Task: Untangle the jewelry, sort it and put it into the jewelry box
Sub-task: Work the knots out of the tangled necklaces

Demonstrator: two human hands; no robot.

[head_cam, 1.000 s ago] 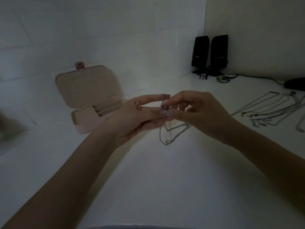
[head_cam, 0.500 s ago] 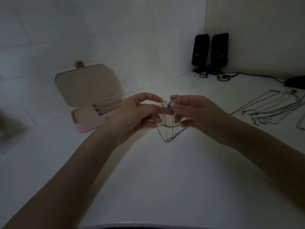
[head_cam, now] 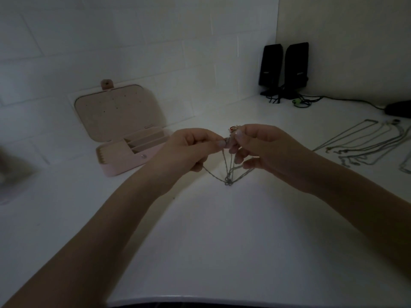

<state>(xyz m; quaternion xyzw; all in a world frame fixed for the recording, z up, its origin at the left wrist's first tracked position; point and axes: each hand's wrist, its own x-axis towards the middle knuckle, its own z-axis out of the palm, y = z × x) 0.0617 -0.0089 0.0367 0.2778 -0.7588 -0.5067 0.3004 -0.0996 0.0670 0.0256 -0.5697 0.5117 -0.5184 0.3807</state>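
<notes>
From the head view, we see a thin silvery chain [head_cam: 226, 172] held up over the white bench [head_cam: 222, 241], its strands fanning down from the fingertips to a small knot that hangs just above the surface. Our left hand [head_cam: 191, 150] and right hand [head_cam: 264, 150] meet at the top, each pinching the chain. A small reddish piece [head_cam: 233, 128] sits at the right fingertips; in the dim light we cannot tell what it is. The pink box [head_cam: 124, 138] lies open at the left. More chains [head_cam: 364, 145] lie at the right, cut off by the frame edge.
</notes>
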